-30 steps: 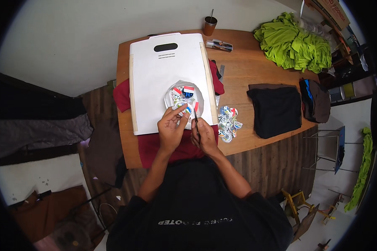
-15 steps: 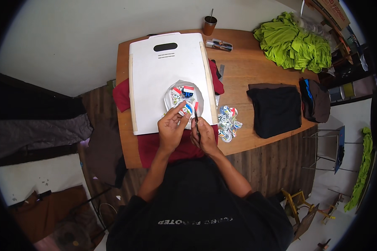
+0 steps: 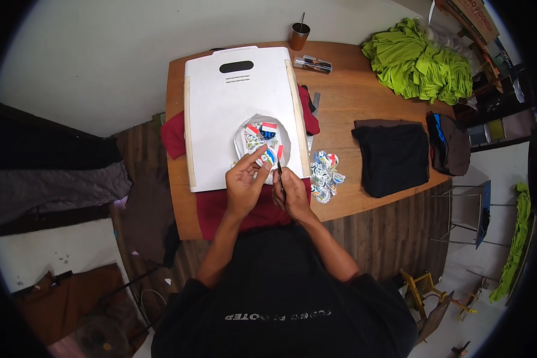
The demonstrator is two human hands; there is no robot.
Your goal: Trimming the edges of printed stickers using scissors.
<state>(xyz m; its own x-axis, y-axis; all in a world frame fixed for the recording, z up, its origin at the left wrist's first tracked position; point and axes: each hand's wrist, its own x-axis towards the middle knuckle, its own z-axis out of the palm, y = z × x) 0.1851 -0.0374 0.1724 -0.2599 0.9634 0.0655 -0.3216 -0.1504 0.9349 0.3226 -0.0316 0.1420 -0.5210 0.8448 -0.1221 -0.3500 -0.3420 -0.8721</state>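
My left hand [image 3: 244, 182] pinches a small round blue-and-white printed cutout [image 3: 269, 156] between thumb and fingers. In my right hand [image 3: 291, 190] is a slim dark tool [image 3: 281, 179], its tip pointing away from me beside the cutout; its exact kind is too small to make out. Both hands are over the near edge of a shallow white bowl [image 3: 287, 138]. Inside the bowl lie several printed pieces, among them a red-and-white flag piece [image 3: 269, 127]. Beneath the bowl is a large white board [image 3: 215, 125] with a handle slot.
A loose heap of printed cutouts [image 3: 324, 179] lies right of the board on the wooden table [image 3: 334, 107]. Farther right are folded black cloth [image 3: 394, 158] and a lime-green fabric pile [image 3: 417, 62]. A brown cup [image 3: 299, 38] stands at the back. Dark red cloth [image 3: 215, 215] sticks out below the board.
The round cutout has tilted or shifted very slightly in my left fingers. Both hands stay nearly in place, and the slim dark tool remains in my right hand.
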